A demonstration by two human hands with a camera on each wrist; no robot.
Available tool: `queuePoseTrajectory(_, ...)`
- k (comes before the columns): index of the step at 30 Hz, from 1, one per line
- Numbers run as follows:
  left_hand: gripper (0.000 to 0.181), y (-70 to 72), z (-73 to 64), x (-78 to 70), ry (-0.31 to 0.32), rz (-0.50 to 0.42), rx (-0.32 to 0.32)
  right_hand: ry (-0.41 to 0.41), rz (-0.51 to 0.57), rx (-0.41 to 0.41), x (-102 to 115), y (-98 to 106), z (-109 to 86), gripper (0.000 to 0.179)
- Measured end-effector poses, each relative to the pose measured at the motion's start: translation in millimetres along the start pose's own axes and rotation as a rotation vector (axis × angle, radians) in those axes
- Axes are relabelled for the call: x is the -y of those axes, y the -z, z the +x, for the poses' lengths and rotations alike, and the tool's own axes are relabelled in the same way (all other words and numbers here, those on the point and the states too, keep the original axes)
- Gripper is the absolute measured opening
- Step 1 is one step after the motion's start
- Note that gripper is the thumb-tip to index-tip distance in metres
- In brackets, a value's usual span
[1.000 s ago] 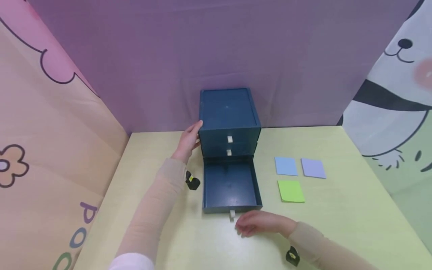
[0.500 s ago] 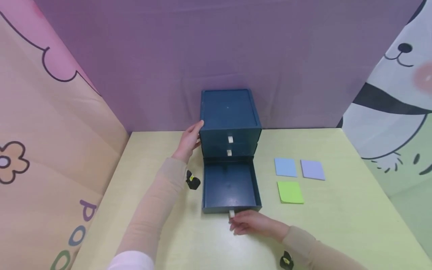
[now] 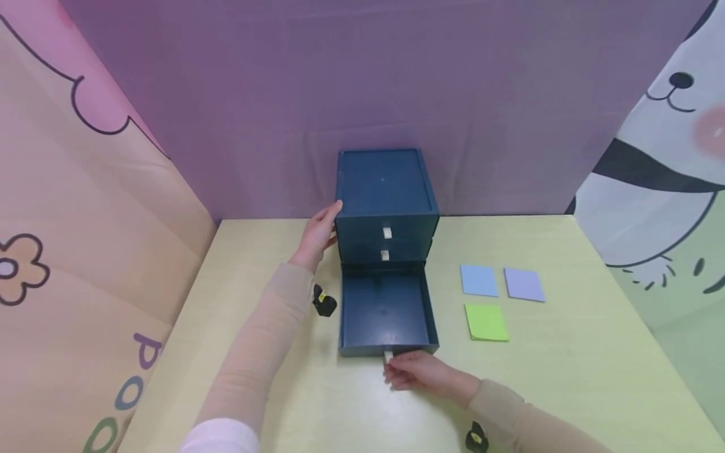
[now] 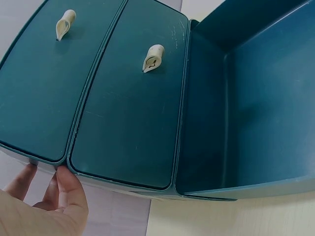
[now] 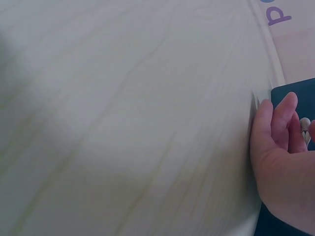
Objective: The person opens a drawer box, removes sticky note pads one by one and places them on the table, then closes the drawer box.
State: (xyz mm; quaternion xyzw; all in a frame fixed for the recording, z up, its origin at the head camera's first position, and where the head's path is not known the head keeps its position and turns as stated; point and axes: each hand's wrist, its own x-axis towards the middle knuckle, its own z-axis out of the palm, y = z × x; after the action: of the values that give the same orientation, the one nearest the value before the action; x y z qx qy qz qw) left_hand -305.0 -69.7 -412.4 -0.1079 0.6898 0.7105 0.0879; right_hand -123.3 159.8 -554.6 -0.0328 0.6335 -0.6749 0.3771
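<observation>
A dark blue drawer cabinet (image 3: pixel 379 182) stands against the back cloth. Its bottom drawer (image 3: pixel 385 308) is pulled far out, with nothing seen inside; the two upper drawers (image 4: pixel 133 113) are closed, each with a pale loop tab. My left hand (image 3: pixel 317 239) touches the cabinet's left side, thumb near the upper front corner; in the left wrist view its fingertips press against that side wall. At the bottom drawer's front, my right hand (image 3: pixel 421 371) pinches the white pull tab (image 3: pixel 388 357). In the right wrist view the tab shows between finger and thumb, other fingers loosely bent.
To the right of the drawer lie a blue sticky-note pad (image 3: pixel 479 280), a purple pad (image 3: pixel 524 285) and a green pad (image 3: pixel 487 323) on the pale table (image 3: pixel 566 377). A purple cloth (image 3: pixel 362 75) hangs right behind the cabinet; printed cloths flank both sides.
My right hand has moved left and slightly up to the bottom drawer's tab, and its fingers have taken hold of it. The left hand stays at the cabinet's side.
</observation>
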Motion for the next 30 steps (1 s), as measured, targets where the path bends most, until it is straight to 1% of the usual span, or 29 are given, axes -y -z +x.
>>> queuePoseTrajectory(6, 0.060, -0.3, 0.1, -0.5, -0.006, -0.004, 0.010, -0.001, -0.002, -0.034, 0.6, -2.1, -0.8, 0.036)
queuePoseTrajectory(17, 0.061, -0.3, 2.4, 0.1, -0.002, -0.009, -0.006, 0.035, -0.012, -0.110, -3.4, -5.8, 0.2, 0.035)
queuePoseTrajectory(26, 0.061, 0.4, 3.7, 0.1, -0.010, -0.010, 0.000, 0.057, -0.055, -0.129, -1.5, -8.3, -0.5, 0.035)
queuePoseTrajectory(30, 0.061, 1.0, 1.7, 0.2, -0.005, -0.006, 0.003, 0.060, -0.063, -0.138, 0.3, -9.3, -0.8, 0.035)
